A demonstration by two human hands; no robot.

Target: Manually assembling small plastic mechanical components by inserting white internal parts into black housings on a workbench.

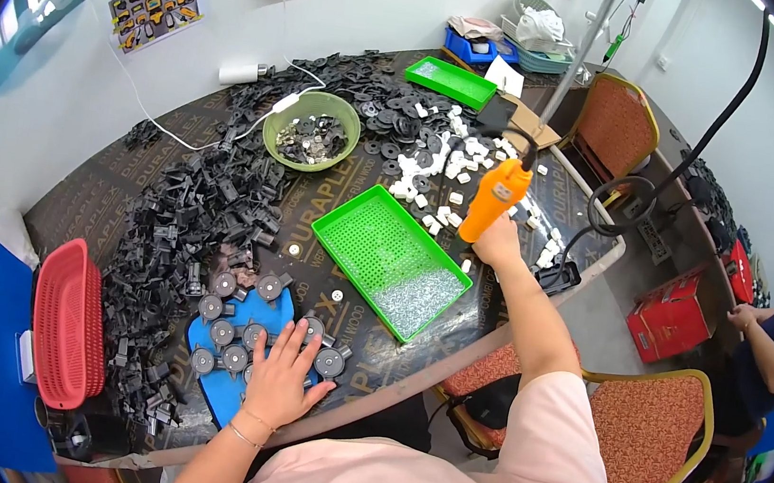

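At the far left a red plastic basket [67, 324] sits at the edge of the dark worktop [126, 183], with a long heap of black plastic parts [179, 227] just beside it, running away toward the wall. Near the front edge lies a blue mat [223, 380] carrying rows of round black-and-grey wheel pieces [222, 332]. The left hand [281, 377] rests flat on top of them, fingers spread wide and pointing away from the person, its grip closed on nothing. Further back stands a green bowl [314, 128] of small grey parts. In the middle of the worktop a green mesh tray [390, 259] lies slantwise, its long axis running from back-left to front-right, with a patch of small silvery screws [419, 298] in its nearer corner. To the right of the tray, the right hand [498, 243] has its grip wrapped round the lower end of an orange electric screwdriver [495, 197]. The tool stands nearly upright, long axis vertical and leaning slightly right, its black cable end uppermost and leading up toward the pole above; its tip is hidden by the hand. Small white parts [457, 168] lie scattered behind it. Two chairs with gold frames [661, 435] stand at the right.
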